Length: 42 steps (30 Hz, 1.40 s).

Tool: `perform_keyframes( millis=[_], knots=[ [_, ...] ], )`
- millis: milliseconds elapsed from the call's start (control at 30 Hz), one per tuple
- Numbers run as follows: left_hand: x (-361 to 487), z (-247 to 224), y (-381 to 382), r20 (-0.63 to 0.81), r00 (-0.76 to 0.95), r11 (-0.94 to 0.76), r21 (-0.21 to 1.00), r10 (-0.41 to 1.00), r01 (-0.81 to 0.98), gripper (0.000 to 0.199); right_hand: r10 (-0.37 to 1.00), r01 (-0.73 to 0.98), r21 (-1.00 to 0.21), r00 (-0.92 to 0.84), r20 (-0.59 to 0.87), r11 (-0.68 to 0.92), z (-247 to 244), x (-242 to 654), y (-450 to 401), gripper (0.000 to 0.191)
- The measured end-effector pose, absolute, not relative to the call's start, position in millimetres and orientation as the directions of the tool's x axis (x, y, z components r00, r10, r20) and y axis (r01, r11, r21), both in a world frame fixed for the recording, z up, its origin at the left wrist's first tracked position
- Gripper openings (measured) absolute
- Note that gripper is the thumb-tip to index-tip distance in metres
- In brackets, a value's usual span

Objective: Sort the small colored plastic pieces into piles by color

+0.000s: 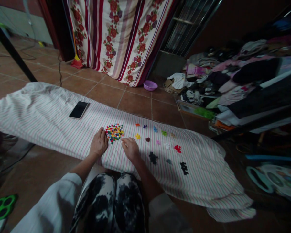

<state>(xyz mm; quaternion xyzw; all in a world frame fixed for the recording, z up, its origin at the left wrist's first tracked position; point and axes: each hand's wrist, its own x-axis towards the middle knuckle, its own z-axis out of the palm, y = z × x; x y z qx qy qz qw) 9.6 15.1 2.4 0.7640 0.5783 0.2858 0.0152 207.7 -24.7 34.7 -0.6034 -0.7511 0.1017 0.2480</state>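
Small pieces of many colours lie in a mixed pile on the striped cloth. My left hand rests flat at the pile's left edge, fingers stretched out. At the lower right edge of the pile, my right hand is closed in a pinch; anything between its fingertips is too small to name. Right of it lie separate single-colour groups, among them yellow, orange, brown, green, red, dark grey and black.
A phone lies on the cloth to the left. Beyond the cloth's far edge, a purple bowl stands on the tiled floor near a flowered curtain. Heaped clothes fill the right side.
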Motion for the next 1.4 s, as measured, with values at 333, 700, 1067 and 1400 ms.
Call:
perform_keyframes(
  millis=[333, 700, 1067, 1400],
  knots=[
    [10, 2, 16, 0.444, 0.199, -0.374, 0.350, 0.874, 0.859, 0.039, 0.983, 0.949, -0.269, -0.138, 0.118, 0.165, 43, 178, -6, 0.015],
    [11, 3, 15, 0.435, 0.178, -0.352, 0.362, 0.883, 0.863, 0.040, 0.984, 0.952, -0.273, -0.099, 0.149, 0.137, 41, 176, -14, 0.008],
    [10, 2, 15, 0.432, 0.165, -0.346, 0.382, 0.886, 0.857, 0.043, 0.968, 0.891, -0.412, -0.099, 0.230, 0.189, 31, 204, -29, 0.026],
    [10, -1, 15, 0.426, 0.159, -0.336, 0.379, 0.891, 0.862, 0.042, 0.947, 0.865, -0.436, -0.120, 0.298, 0.246, 23, 245, -51, 0.026]
  ],
)
